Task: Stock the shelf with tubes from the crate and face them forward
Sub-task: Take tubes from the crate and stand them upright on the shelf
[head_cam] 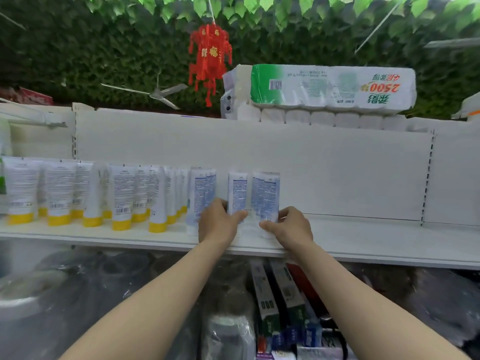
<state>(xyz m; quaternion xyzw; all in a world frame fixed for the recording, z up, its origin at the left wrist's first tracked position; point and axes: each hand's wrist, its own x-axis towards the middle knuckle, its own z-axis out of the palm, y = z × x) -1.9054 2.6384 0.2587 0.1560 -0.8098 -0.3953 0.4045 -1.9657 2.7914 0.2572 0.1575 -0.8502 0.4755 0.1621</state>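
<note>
While both arms reach over the front edge of the white shelf [363, 240], the left hand [220, 223] curls its fingers around the lower part of an upright blue-and-white tube [237, 190], and the right hand [292, 226] pinches the foot of a second tube [265, 193] just beside it. A third tube [201, 193] stands just left of the left hand, next to rows of yellow-capped tubes [122, 201] standing cap-down, small print facing the camera. A pack of toilet rolls [332, 85] lies on top of the shelving.
</note>
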